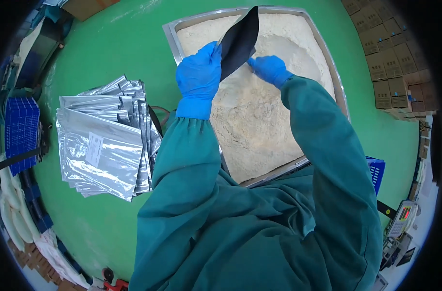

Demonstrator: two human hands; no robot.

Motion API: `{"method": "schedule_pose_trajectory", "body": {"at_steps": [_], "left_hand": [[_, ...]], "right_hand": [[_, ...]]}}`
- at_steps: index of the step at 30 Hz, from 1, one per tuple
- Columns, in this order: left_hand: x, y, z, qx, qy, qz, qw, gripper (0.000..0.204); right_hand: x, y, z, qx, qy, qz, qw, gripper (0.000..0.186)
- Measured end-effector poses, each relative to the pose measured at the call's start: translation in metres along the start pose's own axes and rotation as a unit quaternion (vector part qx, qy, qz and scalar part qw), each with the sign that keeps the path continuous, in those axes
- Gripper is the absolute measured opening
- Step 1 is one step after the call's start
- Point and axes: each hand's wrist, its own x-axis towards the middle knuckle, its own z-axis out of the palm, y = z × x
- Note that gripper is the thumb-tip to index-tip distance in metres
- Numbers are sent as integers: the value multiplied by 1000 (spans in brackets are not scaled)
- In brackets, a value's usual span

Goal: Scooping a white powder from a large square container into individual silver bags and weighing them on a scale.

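Observation:
My left hand (199, 72), in a blue glove, is closed on the edge of a foil bag (238, 44). The bag is tilted above the powder, its mouth spread and its dark inside showing. My right hand (270, 69), gloved in blue as well, is curled by the bag's lower right edge; what its fingers grip is hidden. Beneath both hands lies pale cream powder (255, 126) in a large metal tub (338, 92). The powder has a smooth hollow at the upper right and a crumbly, lumpy surface nearer to me.
Flat silver foil bags (99, 145) lie in a fanned stack left of the tub. Cardboard boxes (388, 63) are piled at the far right. Blue crates (22, 131) stand at the left, and a scale with a lit display (404, 216) is at the lower right. The floor is green.

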Motion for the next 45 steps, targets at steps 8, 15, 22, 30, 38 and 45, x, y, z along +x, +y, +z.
{"method": "schedule_pose_trajectory", "body": {"at_steps": [8,15,22,30,38,45], "left_hand": [[-1,2,-4,20,-113,-49,992,28],[-3,9,-1,-15,-77,26,997,27],[-4,3,6,0,-48,53,997,21],[-13,11,-5,82,-130,38,987,26],[-20,58,43,186,-210,182,942,51],[-49,92,64,102,-318,177,926,31]], "right_hand": [[-102,25,-37,-61,-140,38,988,41],[-164,138,-86,-175,-74,241,952,23],[-169,82,11,27,-204,141,968,23],[-200,1,67,278,-183,307,892,30],[-262,31,-55,379,-146,330,852,30],[-236,52,-175,328,-152,303,882,31]]}}
